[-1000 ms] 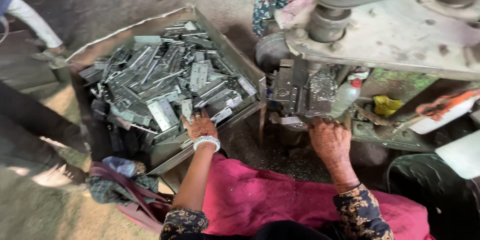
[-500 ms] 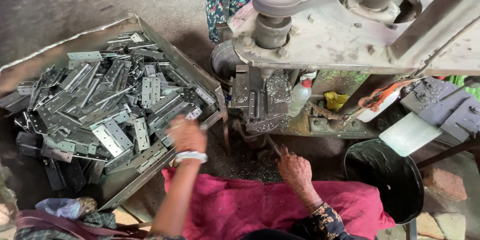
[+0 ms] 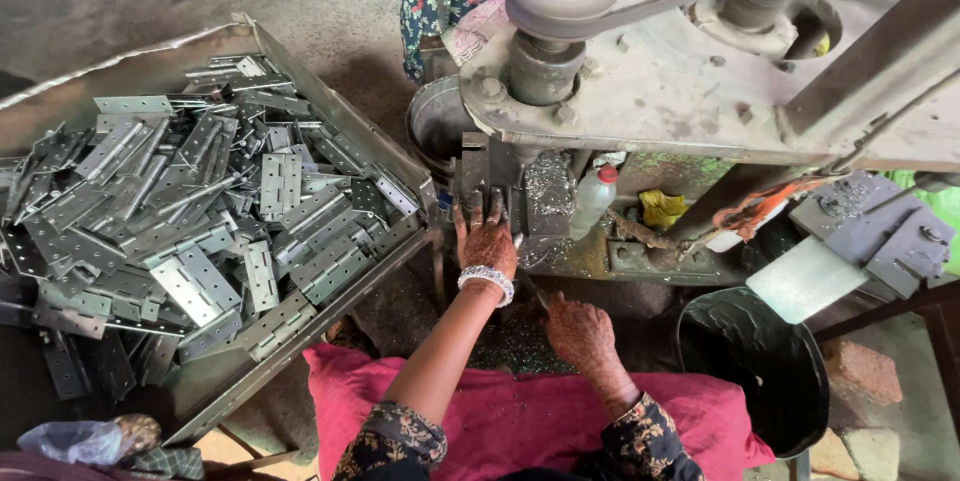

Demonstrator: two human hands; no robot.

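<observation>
My left hand (image 3: 487, 241) presses a grey metal hinge (image 3: 497, 203), hardly visible, upright against the press (image 3: 500, 181); my right hand (image 3: 580, 333) hangs loosely curled.

Seen from one head-worn camera, tilted steeply down and close over the lap, facing the press machine (image 3: 700, 91) at twelve o'clock, tray of hinges (image 3: 200, 211) at nine, black bucket (image 3: 760, 361) at four.
</observation>
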